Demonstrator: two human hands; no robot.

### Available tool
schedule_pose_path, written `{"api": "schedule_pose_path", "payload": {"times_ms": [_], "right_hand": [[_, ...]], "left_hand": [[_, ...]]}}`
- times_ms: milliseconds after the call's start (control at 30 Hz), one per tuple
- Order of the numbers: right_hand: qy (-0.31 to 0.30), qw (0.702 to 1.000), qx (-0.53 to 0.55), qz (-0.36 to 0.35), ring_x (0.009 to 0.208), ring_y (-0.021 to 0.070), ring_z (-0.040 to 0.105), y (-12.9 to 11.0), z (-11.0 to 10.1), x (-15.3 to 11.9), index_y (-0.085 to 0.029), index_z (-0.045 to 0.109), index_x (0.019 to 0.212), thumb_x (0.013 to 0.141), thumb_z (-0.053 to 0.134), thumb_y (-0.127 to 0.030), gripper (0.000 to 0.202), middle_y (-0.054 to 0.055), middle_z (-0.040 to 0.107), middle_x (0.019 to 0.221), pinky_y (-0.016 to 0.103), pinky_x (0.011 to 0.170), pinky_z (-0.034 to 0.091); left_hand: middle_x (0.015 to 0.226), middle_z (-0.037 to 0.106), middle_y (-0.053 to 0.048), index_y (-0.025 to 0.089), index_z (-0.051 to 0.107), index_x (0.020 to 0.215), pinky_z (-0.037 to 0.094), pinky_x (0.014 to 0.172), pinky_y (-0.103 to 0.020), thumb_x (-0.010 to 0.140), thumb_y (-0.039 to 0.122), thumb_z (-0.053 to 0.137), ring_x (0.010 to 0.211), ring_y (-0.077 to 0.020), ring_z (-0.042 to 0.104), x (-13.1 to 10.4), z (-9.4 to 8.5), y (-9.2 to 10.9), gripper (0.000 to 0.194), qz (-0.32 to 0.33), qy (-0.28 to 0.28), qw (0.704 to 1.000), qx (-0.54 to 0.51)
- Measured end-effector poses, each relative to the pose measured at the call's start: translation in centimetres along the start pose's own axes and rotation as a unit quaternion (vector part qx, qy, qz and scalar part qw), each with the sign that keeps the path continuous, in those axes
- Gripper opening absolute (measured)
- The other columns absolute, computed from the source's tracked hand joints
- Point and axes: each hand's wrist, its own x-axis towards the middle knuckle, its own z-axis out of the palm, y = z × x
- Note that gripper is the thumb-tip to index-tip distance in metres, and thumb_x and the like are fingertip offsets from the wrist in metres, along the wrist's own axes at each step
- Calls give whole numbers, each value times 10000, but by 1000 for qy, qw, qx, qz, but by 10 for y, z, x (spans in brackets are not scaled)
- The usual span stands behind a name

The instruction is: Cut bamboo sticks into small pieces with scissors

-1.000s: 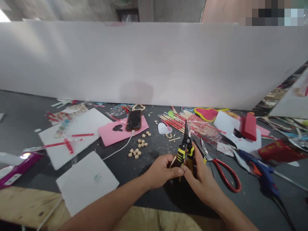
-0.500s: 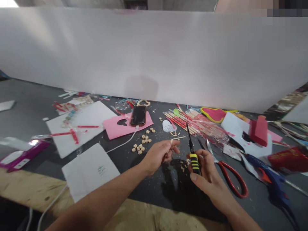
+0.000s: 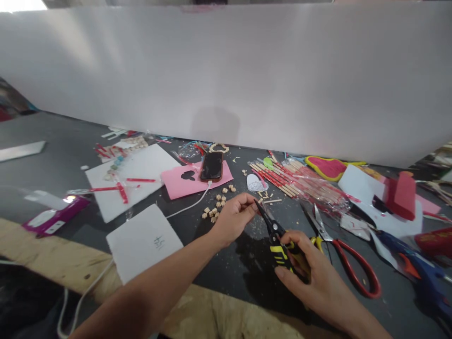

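- Left hand point(image 3: 233, 219), one: thumb and forefinger are pressing together at the tip of the snips; whether a piece is sitting between them, one cannot tell.
- Right hand point(image 3: 312, 270), one: it is gripping the snips by the handles.
- Snips point(image 3: 275, 228), black and yellow: they are pointing from the right hand towards the left fingertips; whether the blades are parting is unclear.
- Cubes point(image 3: 214, 212), pale, several: they are lying just beyond and left of the left hand.
- Phone point(image 3: 212, 165): it is resting on a pink card point(image 3: 176, 184), beyond the left hand, a white cable point(image 3: 192, 204) trailing from its near end.
- Heart point(image 3: 254, 183), white: it is lying beyond the left fingertips, with stick bits point(image 3: 263, 194) lying near it.
- Sticks point(image 3: 275, 177), red and pale: they are lying beyond both hands, partly in clear wrap.
- Scissors point(image 3: 326, 235), red-handled: they are lying open, right of the right hand.
- Glue gun point(image 3: 406, 254), blue: it is lying farther right, past the scissors.
- White card point(image 3: 143, 247): it is lying left of the left hand.
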Motion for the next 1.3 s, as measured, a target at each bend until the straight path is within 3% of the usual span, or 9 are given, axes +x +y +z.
{"api": "schedule_pose_path", "payload": {"times_ms": [233,367,500,600,900,1033,1200,1300], "right_hand": [[10,999,-37,13,622,125,546,2,-1,0,-263,410,941,647,611,-322,361,8,555,858,233,457,460],[11,999,-48,19,706,147,579,7,1,-2,-263,396,1022,623,637,-365,477,27,557,937,266,568,513],[31,997,-65,-7,964,209,563,12,2,-3,-249,273,1248,650,610,-343,692,100,491,1174,319,737,515],[18,996,-83,-39,1054,222,523,13,1,-2,-239,248,1292,695,554,-303,674,108,483,1212,354,831,477],[24,978,-183,-102,1163,240,430,15,-2,-2,-204,139,1372,769,472,-291,694,128,420,1300,397,904,424],[33,971,-214,-102,1158,241,426,13,0,-1,-213,114,1375,789,434,-282,671,124,432,1281,413,885,433],[50,966,-241,-75,1100,283,465,18,7,-1,-192,107,1379,738,505,-383,778,141,464,1231,445,862,439],[50,969,-238,-49,1045,267,507,22,10,-1,-175,96,1380,736,488,-295,764,145,488,1195,408,825,465]], "left_hand": [[641,530,1,129,565,738,350,568,-201,741,359,570,590,-87,452,-1,-1,-1,231,31,-17,998,43],[668,547,-8,129,572,738,373,603,-207,748,324,568,633,-100,479,-2,-1,0,195,49,-24,997,61],[692,579,-22,130,587,740,393,635,-226,739,325,580,669,-123,516,-3,0,1,195,53,-27,996,61],[706,596,-32,129,594,734,405,658,-235,742,332,579,689,-133,539,-4,1,1,203,53,-30,997,52],[666,603,-23,126,586,718,413,627,-217,756,310,564,651,-125,557,-8,3,5,189,30,-21,997,66],[710,601,-37,124,588,724,422,652,-230,775,295,536,682,-136,559,-9,5,5,187,42,-34,994,91],[698,600,-36,126,591,738,427,656,-233,775,261,532,680,-139,562,-13,8,5,152,50,-47,993,98],[689,598,-32,126,586,735,425,647,-222,776,234,525,672,-130,562,-15,9,6,130,51,-46,992,104]]}}
